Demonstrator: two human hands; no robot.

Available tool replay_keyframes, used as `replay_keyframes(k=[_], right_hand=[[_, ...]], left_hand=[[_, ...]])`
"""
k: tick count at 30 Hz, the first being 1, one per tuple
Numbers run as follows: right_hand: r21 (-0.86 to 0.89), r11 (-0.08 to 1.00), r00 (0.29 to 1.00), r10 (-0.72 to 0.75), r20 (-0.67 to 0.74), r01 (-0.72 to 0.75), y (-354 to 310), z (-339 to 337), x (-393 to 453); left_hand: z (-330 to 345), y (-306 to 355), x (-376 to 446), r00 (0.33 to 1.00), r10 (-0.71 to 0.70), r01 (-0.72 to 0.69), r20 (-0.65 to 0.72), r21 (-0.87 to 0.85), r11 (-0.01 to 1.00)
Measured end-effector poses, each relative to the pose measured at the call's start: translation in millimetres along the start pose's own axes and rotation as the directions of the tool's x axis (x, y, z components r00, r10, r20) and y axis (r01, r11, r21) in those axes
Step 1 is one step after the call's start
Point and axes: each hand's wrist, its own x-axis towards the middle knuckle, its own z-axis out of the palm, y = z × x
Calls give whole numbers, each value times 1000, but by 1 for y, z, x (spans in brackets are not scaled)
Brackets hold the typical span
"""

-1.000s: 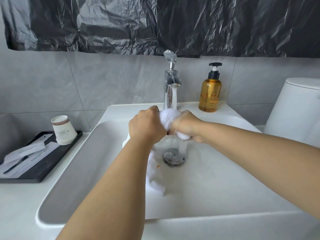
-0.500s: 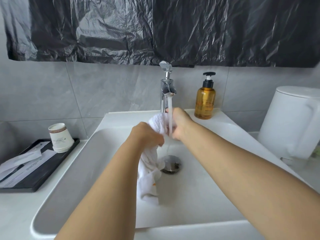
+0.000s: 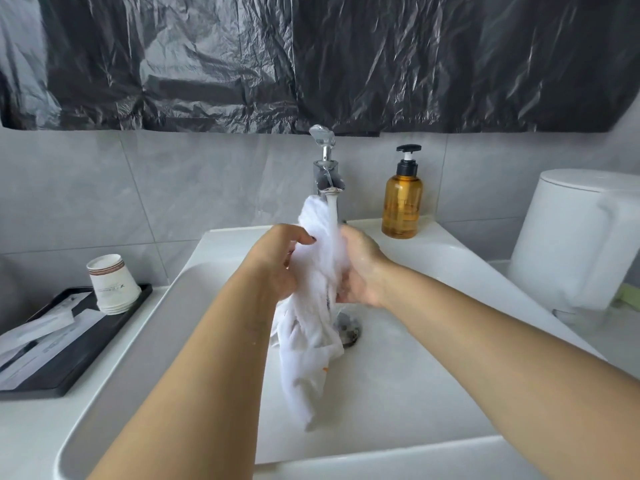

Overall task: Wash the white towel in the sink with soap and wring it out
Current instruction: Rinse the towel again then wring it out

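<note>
Over the white sink (image 3: 433,393), a wet white towel (image 3: 313,306) hanging in a bunch between both hands. Left hand (image 3: 277,265) gripping its left side, right hand (image 3: 360,271) clasping its right side. Behind, tap (image 3: 327,174) running water onto the towel's top, soap bottle (image 3: 401,199) on the rim.

A bathroom wall of large pale grey tiles (image 3: 194,188) with thin grout lines runs across the back. Crinkled black plastic sheeting (image 3: 311,60) hangs over the upper part of the wall, catching soft highlights. On the left, a white desk (image 3: 31,431) carries a black tray (image 3: 74,355) holding papers (image 3: 45,336) and a stack of upturned paper cups (image 3: 110,284). On the right stands a white rounded toilet tank (image 3: 575,237). The light is soft, even and cool, with no hard shadows.
</note>
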Motion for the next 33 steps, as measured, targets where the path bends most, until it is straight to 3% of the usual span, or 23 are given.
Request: replay_keyframes(k=[2,4,7,9,12,15,17,22,25,30,33], right_hand=[[163,984,996,-66,-68,76,0,-9,5],[211,966,975,-106,-193,147,-2,-17,11],[83,978,962,-171,-211,192,-3,-25,11],[41,977,973,-206,-105,211,-5,-28,9],[-44,954,954,-294,52,296,-12,-29,-2],[-328,850,888,-456,-69,411,-15,-32,-5],[-358,813,848,-522,-95,460,-16,-34,-8],[-286,858,869,-477,-132,427,-20,-36,-25],[-277,869,870,-464,-166,410,-20,-49,-35],[-224,904,900,-404,-163,365,-34,-83,-54],[-222,922,943,-331,-34,316,-35,-95,-59]], left_hand=[[6,-6,1,999,33,-35,41,35,999],[13,-13,-3,996,24,-32,87,103,994],[23,-23,-10,986,-25,-14,163,232,973],[28,-26,-15,973,-42,4,229,162,987],[27,-26,-8,977,80,-93,197,57,994],[20,-22,-3,979,183,-179,95,-48,983],[16,-16,-4,974,220,-218,53,-38,975],[14,-14,-12,983,184,-183,3,81,980],[11,-15,-17,976,217,-206,-8,290,935],[-2,-2,-39,950,244,-311,195,549,775],[-19,10,-55,939,114,-309,325,649,696]])
